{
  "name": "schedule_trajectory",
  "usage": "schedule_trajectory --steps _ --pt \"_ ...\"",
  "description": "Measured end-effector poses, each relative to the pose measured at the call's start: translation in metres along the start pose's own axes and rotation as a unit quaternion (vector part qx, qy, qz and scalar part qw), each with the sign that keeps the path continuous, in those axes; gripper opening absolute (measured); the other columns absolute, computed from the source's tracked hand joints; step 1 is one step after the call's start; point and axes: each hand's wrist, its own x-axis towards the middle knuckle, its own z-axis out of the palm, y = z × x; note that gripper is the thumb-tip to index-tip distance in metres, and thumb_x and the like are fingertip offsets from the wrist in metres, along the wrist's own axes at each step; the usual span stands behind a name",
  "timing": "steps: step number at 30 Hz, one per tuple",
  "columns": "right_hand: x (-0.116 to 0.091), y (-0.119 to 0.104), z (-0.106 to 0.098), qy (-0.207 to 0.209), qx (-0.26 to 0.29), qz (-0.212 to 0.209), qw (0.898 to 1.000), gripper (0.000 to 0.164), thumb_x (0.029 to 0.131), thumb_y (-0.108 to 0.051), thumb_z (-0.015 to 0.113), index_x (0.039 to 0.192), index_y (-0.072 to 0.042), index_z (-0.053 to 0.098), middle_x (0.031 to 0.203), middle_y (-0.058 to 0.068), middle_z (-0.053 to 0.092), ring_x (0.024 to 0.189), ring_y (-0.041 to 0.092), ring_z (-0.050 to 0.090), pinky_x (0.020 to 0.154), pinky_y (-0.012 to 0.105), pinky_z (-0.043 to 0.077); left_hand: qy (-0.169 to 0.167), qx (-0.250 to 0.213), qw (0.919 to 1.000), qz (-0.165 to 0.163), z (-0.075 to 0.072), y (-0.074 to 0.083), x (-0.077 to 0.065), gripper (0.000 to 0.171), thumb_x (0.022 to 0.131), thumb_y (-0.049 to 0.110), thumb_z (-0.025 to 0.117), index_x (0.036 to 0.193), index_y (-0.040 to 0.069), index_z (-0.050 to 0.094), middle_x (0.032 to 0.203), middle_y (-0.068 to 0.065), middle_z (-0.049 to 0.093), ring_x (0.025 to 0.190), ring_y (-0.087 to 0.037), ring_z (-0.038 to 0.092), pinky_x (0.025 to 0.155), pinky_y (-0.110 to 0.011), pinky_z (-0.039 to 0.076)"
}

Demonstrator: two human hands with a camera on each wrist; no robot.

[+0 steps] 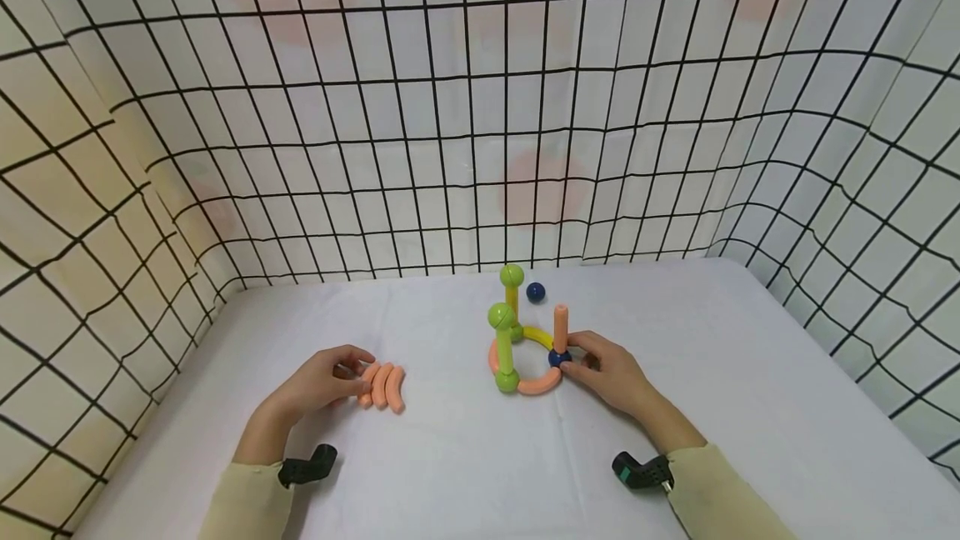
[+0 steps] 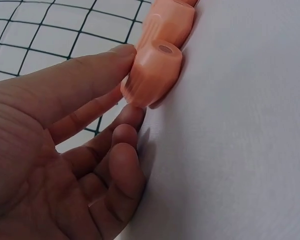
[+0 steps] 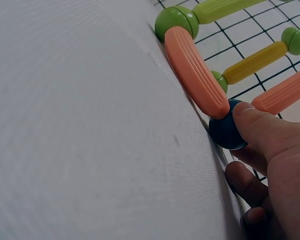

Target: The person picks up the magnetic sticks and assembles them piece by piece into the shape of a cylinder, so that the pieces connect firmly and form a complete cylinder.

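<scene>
At the left, my left hand (image 1: 322, 382) pinches the leftmost of several curved orange rods (image 1: 395, 390) lying side by side on the table. Thumb and index finger are at the end of that rod (image 2: 157, 70) in the left wrist view. Toward the middle stands a ring built of curved rods and balls. My right hand (image 1: 617, 375) grips its dark blue ball (image 3: 222, 132) between thumb and fingers. A straight orange rod (image 1: 561, 327) rises from this ball. A curved orange rod (image 3: 195, 72) links it to a green ball (image 1: 507, 381), and a curved yellow rod (image 1: 538, 336) joins behind.
On the ring's left side, a light green rod (image 1: 505, 350) and a yellow rod (image 1: 512, 300) stand upright, topped with green balls. A loose dark blue ball (image 1: 536, 292) lies behind the ring. Black wire mesh (image 1: 472, 136) encloses the white table's back and sides.
</scene>
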Motion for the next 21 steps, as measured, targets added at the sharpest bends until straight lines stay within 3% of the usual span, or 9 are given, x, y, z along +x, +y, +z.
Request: schedule_trajectory --steps 7,15,21 --pt "0.0 0.001 0.0 0.001 -0.004 -0.005 1.0 0.037 0.092 -0.028 0.073 0.127 -0.022 0.066 0.114 -0.005 0.067 0.077 0.004 0.051 0.068 0.022 0.044 0.01 -0.001 0.9998 -0.016 0.002 0.002 0.0 0.036 0.086 0.014 0.074 0.119 0.003 0.066 0.099 -0.007 0.063 0.069 -0.016 0.055 0.059 -0.027 0.048" --pt "0.0 0.001 0.001 0.002 -0.003 -0.007 1.0 0.037 0.092 -0.029 0.073 0.127 -0.021 0.066 0.113 -0.004 0.067 0.076 0.005 0.05 0.067 0.022 0.043 0.053 0.052 0.9958 -0.054 0.006 0.009 0.001 0.032 0.092 0.031 0.072 0.109 0.004 0.072 0.078 -0.003 0.064 0.061 -0.015 0.053 0.056 -0.027 0.044" --pt "0.0 0.002 0.0 0.003 -0.003 -0.006 1.0 0.037 0.091 -0.029 0.073 0.127 -0.021 0.066 0.111 -0.004 0.067 0.076 0.005 0.05 0.066 0.022 0.043 0.076 0.059 0.9936 -0.058 0.01 0.008 0.003 0.032 0.09 0.037 0.073 0.099 0.006 0.072 0.063 -0.001 0.061 0.058 -0.014 0.049 0.054 -0.027 0.041"
